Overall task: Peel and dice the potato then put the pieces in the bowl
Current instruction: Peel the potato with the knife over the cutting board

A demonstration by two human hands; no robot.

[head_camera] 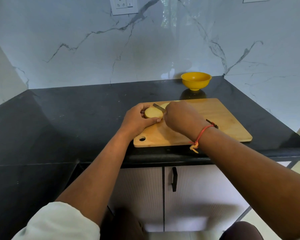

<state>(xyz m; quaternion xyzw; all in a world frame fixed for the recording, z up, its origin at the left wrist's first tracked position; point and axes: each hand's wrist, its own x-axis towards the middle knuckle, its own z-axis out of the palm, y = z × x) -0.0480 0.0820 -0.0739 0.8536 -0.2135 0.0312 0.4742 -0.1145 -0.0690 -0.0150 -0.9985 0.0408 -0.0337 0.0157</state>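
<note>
Head view shows the potato, peeled and pale, on the near-left part of the cutting board, which lies on the dark table. The left hand grasps it, fingers curled over its far side and thumb laid along its near side. The right hand is clenched round a knife whose blade sits at the potato's right end. The chief risk looks to be the thumb, whose tip lies just beside the blade: a cut drifting left could nick it. The rounded piece might also roll or skid if it rests on no flat face, which cannot be told. Its broad pale face is turned up towards the camera, and its long axis seems to run left to right, with the blade crossing it. Another pale piece lies just behind the knife. The yellow bowl stands well apart beyond the board, so carried dice may drop on the way
</note>
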